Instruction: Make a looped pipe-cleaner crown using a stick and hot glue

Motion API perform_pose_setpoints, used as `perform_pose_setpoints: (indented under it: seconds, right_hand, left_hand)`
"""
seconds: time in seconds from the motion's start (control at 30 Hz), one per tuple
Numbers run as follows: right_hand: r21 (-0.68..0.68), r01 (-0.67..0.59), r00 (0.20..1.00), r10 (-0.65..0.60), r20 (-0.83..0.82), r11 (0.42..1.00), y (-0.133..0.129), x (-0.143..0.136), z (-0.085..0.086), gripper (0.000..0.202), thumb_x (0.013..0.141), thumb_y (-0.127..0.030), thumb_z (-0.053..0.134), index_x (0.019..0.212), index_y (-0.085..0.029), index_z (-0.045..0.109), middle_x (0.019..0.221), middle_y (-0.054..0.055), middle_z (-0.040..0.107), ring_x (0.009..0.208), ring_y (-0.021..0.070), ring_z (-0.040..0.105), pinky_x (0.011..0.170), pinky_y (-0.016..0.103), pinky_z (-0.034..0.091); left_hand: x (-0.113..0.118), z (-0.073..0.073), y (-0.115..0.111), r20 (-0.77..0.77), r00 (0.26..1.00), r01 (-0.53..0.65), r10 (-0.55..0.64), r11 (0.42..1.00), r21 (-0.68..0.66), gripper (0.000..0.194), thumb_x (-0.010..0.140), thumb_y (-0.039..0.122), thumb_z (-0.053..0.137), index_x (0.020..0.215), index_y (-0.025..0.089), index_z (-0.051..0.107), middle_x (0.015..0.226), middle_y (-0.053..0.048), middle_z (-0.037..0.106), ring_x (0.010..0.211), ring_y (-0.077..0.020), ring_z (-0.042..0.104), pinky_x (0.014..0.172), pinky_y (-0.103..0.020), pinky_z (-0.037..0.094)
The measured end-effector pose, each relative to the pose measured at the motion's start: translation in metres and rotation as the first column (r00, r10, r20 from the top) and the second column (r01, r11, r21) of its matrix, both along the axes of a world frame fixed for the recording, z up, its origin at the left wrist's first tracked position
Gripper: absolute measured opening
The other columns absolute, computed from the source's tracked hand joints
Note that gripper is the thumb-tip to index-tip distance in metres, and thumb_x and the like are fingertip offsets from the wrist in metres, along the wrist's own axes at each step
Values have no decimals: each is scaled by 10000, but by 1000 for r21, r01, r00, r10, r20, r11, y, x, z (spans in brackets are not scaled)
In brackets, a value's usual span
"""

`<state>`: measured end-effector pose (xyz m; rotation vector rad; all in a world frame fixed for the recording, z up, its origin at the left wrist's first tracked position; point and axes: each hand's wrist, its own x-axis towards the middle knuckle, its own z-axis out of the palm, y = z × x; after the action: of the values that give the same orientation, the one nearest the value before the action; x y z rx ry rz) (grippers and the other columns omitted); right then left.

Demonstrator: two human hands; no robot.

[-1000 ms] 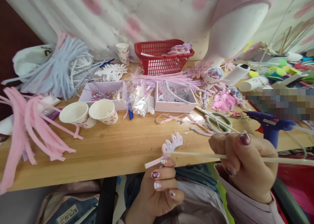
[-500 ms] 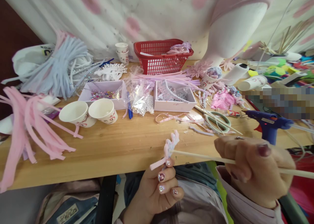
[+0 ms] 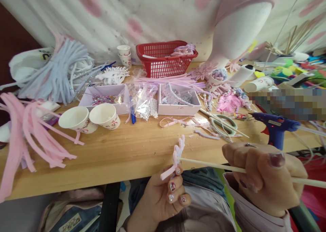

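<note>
A head-worn camera view shows two bare hands working at the near edge of a wooden counter crowded with craft supplies. On the bag below at near left, a pale patch carries block letters that appear to read "DUCK," though the first is unclear. Red print on the paper cups and the label on the blue glue gun are too small to read.

The looped fuzzy piece, pink and lilac, rises from the fingertips of the left hand, its loops pointing far and slightly right, its straight pink tail slanting toward near left. A pale stick lies crosswise, its long axis running left to right and sloping slightly nearer at right, its left tip at the piece's right side; whether the two touch cannot be told.

The left hand grasps the piece at its base between thumb and finger, the other fingers loosely curled. The right hand is clenched around the stick, which extends from both sides of the fist. Beyond the hands lie green-handled scissors, with a red basket at the far side.
</note>
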<state>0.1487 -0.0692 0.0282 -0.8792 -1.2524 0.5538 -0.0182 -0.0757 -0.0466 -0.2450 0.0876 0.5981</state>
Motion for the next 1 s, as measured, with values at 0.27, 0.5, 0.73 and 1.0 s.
perform_pose_setpoints:
  seconds: [0.27,0.5,0.73,1.0]
  right_hand:
    - [1,26,999,-26,-39,1000,0,-2,4,575,1000,-255,514,456,-186,343,348,-54,259,295,72,224,397,305,121]
    - [-18,-21,1000,21,1,1000,-2,5,0,531,976,-204,472,456,-185,367,338,-38,266,300,83,246,402,312,138]
    - [-31,-43,999,44,24,999,-5,8,-2,488,954,-179,481,479,-186,374,361,-35,292,318,84,246,419,312,136]
    - [-49,12,993,-18,-120,999,-3,6,1,546,957,-218,537,446,-187,346,332,-48,243,301,74,236,401,296,130]
  left_hand:
    - [1,-2,0,-105,994,5,1,998,57,134,791,151,785,742,128,662,446,131,384,320,-9,156,565,-210,432]
    - [2,-5,0,-106,994,18,-8,995,101,152,778,183,823,762,105,693,436,114,436,315,-5,212,551,-193,428]
    - [2,-5,0,-168,986,20,1,992,126,204,770,227,841,749,114,672,445,95,463,336,-33,382,535,-201,434]
    - [7,1,-1,-267,962,-18,61,987,163,248,698,277,917,773,114,746,543,-10,700,459,-102,653,565,-205,504]
